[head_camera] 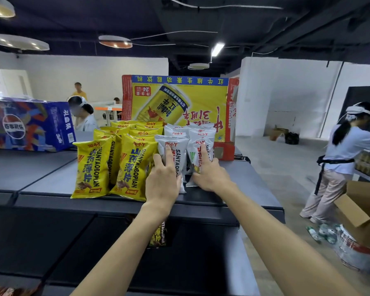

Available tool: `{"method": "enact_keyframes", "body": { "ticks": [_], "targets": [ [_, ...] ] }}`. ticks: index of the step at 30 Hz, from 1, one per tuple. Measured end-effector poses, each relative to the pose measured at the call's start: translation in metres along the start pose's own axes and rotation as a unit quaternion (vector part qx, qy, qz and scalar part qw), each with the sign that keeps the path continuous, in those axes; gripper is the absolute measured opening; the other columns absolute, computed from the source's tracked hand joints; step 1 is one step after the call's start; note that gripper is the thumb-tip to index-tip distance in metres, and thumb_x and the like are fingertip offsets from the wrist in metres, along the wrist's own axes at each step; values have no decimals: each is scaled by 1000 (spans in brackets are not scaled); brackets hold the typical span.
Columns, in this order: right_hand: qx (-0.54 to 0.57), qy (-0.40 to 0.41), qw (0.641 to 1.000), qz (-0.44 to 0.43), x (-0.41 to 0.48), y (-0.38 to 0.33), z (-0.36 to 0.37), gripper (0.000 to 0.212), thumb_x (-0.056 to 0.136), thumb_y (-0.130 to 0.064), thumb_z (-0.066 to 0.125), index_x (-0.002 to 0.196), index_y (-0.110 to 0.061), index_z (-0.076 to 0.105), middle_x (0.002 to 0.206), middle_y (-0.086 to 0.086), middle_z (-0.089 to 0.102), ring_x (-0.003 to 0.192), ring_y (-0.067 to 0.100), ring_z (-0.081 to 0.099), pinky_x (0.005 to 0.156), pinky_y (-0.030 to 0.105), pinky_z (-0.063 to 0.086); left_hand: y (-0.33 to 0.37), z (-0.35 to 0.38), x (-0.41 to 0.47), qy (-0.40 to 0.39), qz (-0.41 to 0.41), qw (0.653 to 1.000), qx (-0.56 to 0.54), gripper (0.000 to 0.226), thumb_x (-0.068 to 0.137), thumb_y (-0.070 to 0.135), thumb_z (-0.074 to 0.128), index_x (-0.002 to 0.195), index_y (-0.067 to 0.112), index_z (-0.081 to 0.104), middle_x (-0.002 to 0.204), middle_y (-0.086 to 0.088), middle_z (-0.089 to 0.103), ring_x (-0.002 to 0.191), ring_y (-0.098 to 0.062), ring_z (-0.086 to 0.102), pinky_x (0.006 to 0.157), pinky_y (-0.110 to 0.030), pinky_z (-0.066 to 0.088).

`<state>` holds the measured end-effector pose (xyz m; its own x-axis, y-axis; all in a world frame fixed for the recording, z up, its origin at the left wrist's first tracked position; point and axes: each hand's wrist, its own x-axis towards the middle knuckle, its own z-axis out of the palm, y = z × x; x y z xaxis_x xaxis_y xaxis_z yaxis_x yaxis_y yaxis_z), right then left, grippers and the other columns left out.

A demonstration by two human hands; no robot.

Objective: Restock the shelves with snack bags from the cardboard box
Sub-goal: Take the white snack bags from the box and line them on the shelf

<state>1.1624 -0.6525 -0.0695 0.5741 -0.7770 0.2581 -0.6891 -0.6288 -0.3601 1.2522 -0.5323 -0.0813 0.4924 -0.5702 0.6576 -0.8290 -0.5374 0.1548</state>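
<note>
Dark ceiling and white walls framed the grey shelf top (pixel 51 180) where you had yellow snack bags (pixel 90 167) and white snack bags (pixel 179 133) standing in rows before an upside-down yellow drink carton (pixel 179 99). Your left hand (pixel 161 182) lay against the front white bag (pixel 171 146), fingers loosely spread, forefinger pointing up. Your right hand (pixel 209 171) pressed the neighbouring white bag (pixel 198 150) likewise, gripping nothing firmly. A blue cola box (pixel 28 122) sat well left.
</note>
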Motion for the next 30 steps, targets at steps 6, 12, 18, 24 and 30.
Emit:
{"method": "enact_keyframes", "body": {
  "ticks": [6,12,18,24,30],
  "targets": [
    [62,35,997,-10,-3,9,15,96,95,-44,57,152,-35,-19,127,22,36,110,45,50,94,50,46,2,-4,3,-31,-15,999,-24,105,85,46,67,154,6,-1,132,-17,34,99,-27,62,77,-27,51],
    [103,-27,994,12,-7,10,0,121,79,-46,76,149,-41,-22,139,19,30,125,41,44,106,47,41,5,-6,-4,-29,-25,998,-52,114,80,43,75,154,7,-4,130,-19,35,103,-29,60,82,-28,51],
    [99,12,995,-15,-27,16,-9,110,78,-39,77,152,-43,-4,129,11,39,119,38,50,101,49,46,7,-9,-23,-24,-5,996,-84,114,76,35,80,153,14,-1,129,-18,36,111,-33,53,86,-33,50],
    [55,3,998,-32,-46,22,-23,85,83,-23,71,150,-31,20,132,12,41,116,37,51,98,45,47,10,-21,-41,-36,0,999,-36,99,76,46,77,150,17,18,135,-13,34,112,-29,55,75,-33,54],
    [39,-9,999,-33,-73,36,-39,79,80,-18,70,147,-21,28,133,14,45,121,36,48,98,42,46,25,-35,-58,-63,6,998,9,65,78,51,71,126,18,42,128,-8,42,107,-28,58,80,-36,51]
  ]
}}
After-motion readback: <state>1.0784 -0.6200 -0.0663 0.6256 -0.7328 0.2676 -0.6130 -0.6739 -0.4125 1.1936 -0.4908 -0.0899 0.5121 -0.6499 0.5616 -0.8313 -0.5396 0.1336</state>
